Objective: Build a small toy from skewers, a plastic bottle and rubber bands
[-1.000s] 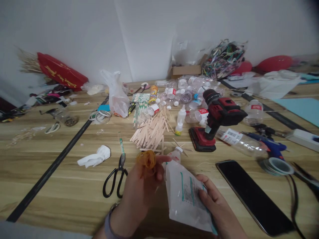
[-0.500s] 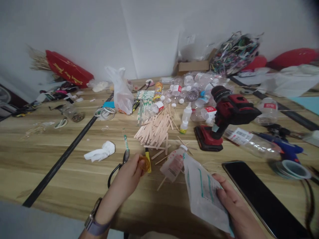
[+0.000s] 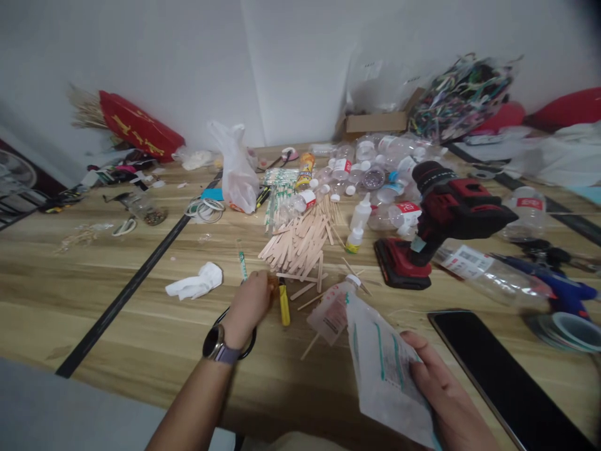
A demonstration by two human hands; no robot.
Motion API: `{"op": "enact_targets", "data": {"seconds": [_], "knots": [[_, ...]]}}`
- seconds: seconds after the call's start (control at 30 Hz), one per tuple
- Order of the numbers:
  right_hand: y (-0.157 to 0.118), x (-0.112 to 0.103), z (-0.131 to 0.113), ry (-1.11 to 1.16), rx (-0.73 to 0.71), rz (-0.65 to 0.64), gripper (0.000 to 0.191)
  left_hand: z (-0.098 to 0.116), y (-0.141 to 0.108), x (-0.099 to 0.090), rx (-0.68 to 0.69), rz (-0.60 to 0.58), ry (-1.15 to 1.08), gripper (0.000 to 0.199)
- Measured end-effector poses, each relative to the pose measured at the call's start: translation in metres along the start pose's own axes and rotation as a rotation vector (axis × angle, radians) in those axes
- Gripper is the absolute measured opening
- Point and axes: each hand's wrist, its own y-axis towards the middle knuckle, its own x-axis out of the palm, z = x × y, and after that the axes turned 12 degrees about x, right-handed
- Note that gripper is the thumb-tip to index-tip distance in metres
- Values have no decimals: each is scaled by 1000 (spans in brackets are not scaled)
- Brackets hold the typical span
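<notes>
My left hand (image 3: 253,302) is closed on a small amber ring-shaped thing (image 3: 273,285), partly hidden by the fingers. Just right of it a yellow-handled tool (image 3: 284,305) lies on the table. Black-handled scissors (image 3: 254,341) lie under my left wrist, mostly covered. My right hand (image 3: 434,382) grips a white plastic bag (image 3: 380,369) with teal print, thumb on top. Behind the bag's upper corner lies a clear soft pouch (image 3: 328,313) with a white cap and pink print. A pile of wooden craft sticks (image 3: 300,247) is beyond my left hand.
A red and black cordless drill (image 3: 446,219) stands at the right. A black phone (image 3: 507,382) lies beside my right hand. Clear plastic bottles (image 3: 408,216), small glue bottles (image 3: 360,213) and a white plastic bag (image 3: 238,178) are farther back. Crumpled tissue (image 3: 197,282) lies to the left.
My left hand has moved forward and slightly right with the amber ring, now over the scissors. The view has shifted a little left. My right hand still holds the bag.
</notes>
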Motion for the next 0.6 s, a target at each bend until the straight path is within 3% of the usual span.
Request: {"op": "enact_targets", "data": {"seconds": [0.2, 0.23, 0.3, 0.4, 0.6], "knots": [[0, 6, 2, 44, -11, -36, 51, 27, -48, -35, 111, 110, -64, 24], [0, 7, 2, 49, -19, -35, 51, 35, -58, -41, 165, 134, -124, 23], [1, 7, 2, 27, -31, -31, 53, 52, -73, -49, 317, 188, -459, 17], [1, 7, 3, -27, -37, -44, 54, 70, -83, -53, 453, 119, -674, 14], [-11, 17, 6, 11, -114, 24, 53, 73, -81, -45, 385, -4, -689, 10]]}}
